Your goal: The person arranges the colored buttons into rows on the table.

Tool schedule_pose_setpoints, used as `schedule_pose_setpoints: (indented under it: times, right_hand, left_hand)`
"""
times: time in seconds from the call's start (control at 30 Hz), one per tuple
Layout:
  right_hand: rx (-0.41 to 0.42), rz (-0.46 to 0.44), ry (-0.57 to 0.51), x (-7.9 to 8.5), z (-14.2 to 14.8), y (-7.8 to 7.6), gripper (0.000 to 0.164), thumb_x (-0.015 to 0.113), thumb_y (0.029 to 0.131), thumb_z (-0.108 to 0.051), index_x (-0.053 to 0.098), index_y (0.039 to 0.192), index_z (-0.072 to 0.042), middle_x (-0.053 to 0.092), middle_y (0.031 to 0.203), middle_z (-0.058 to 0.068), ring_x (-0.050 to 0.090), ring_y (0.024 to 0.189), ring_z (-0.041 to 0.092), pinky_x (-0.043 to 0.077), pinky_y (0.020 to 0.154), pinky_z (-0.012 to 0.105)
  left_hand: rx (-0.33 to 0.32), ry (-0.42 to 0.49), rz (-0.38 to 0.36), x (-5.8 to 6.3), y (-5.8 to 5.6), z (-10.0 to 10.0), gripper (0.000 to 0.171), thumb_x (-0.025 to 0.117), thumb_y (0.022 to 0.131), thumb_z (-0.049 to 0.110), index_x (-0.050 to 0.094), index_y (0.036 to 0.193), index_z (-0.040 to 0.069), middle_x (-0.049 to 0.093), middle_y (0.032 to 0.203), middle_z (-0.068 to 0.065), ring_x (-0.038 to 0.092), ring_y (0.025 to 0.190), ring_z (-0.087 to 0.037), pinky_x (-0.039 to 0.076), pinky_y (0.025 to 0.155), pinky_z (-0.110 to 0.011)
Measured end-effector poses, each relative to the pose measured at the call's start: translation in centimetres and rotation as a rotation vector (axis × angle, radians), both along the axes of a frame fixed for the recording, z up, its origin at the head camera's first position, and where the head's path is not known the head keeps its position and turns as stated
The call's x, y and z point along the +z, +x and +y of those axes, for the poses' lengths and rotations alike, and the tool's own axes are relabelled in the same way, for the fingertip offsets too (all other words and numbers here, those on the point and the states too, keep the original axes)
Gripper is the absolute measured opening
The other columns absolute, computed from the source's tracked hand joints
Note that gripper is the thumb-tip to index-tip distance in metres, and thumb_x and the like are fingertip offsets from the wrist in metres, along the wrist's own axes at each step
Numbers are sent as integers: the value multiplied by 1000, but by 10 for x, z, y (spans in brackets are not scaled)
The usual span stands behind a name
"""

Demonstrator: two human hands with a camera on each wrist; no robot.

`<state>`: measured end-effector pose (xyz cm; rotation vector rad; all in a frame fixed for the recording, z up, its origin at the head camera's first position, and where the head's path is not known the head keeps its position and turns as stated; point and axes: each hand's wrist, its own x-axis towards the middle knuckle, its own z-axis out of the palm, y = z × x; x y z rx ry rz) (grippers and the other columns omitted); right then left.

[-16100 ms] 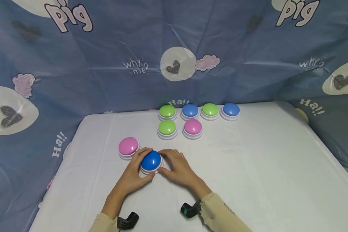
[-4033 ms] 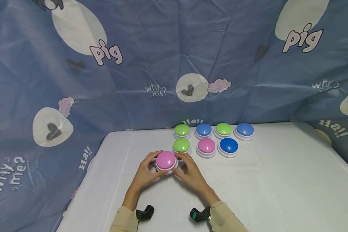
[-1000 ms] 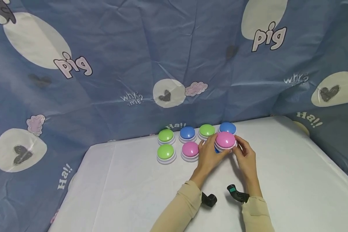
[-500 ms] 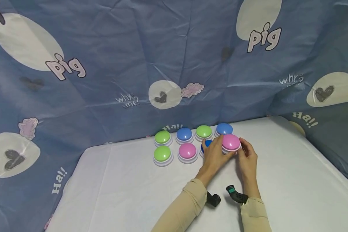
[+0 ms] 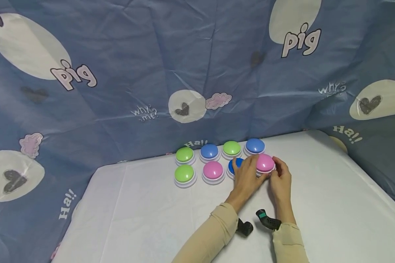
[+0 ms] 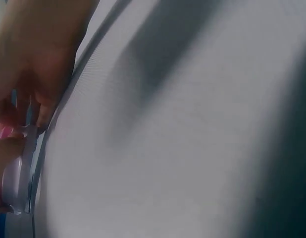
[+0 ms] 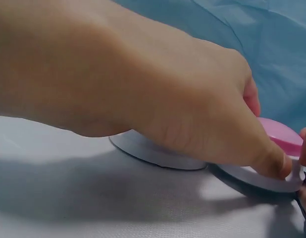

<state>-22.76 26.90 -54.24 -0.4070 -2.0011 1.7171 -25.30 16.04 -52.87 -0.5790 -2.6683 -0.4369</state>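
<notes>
Both hands hold a pink dome push button (image 5: pixel 264 162) with a white round base, at the right end of the front row. My left hand (image 5: pixel 247 177) grips its left side, thumb at the front of the base. On the opposite side, my right hand (image 5: pixel 281 182) pinches the edge between fingers and thumb. In the right wrist view the pink dome (image 7: pixel 279 135) shows between fingertips, its base close over the white cloth. A dark blue push button (image 5: pixel 235 166) sits just left, partly hidden by my left hand.
Farther left in the front row stand another pink button (image 5: pixel 213 170) and a green button (image 5: pixel 184 174). Behind them are a green (image 5: pixel 184 155), a blue (image 5: pixel 209 151), a green (image 5: pixel 232 148) and a blue button (image 5: pixel 255 146), before a patterned blue curtain (image 5: pixel 135 138).
The dark blue button went from the near left into the front row. Then both hands carried the pink button rightward past it; over the last second it shifted slightly right, uncovering the blue one.
</notes>
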Motion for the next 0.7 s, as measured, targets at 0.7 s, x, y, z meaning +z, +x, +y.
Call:
schedule_pose_setpoints:
  times: [0.7]
  right_hand:
    - [-3,-113,152,0,-2,1,46,35,91,4,45,136,2,43,141,24,39,134,34,32,112,45]
  left_hand:
    - [17,-122,57,-3,0,1,70,66,78,59,49,135,22,60,125,7,57,116,-9,27,111,-53]
